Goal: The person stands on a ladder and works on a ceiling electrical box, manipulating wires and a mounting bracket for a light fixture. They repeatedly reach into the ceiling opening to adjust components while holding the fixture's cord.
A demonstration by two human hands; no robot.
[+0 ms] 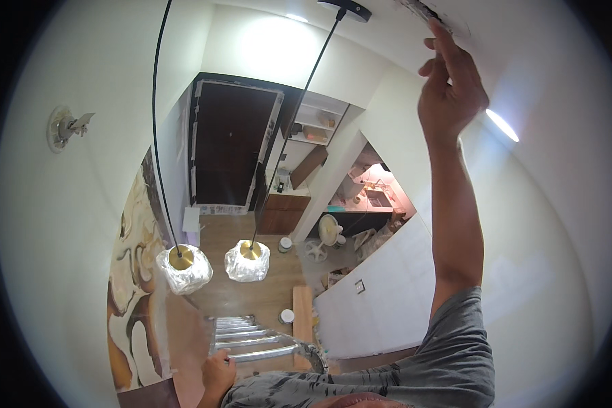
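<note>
My right hand (452, 88) is raised high on a stretched-out arm. Its index finger reaches up to a rough, dark-edged hole (425, 9) in the white ceiling; the other fingers are bent and stand apart, and no held thing shows among them. Low down, my left hand (218, 372) has curled fingers beside the upper left end of a metal ladder (262, 355). Whether they grip its rail is too hidden to tell. Two pendant lamps (184, 268) with brass caps, wrapped in clear plastic, hang on black cords left of my raised arm.
A round black ceiling mount (345, 10) carries a lamp cord. A lit ceiling light (502, 126) is beside my right wrist. A bare wall fixture (66, 128) juts out at left. Far below are a dark door (230, 143), a fan (330, 230), white buckets (287, 316) and a plank (302, 313).
</note>
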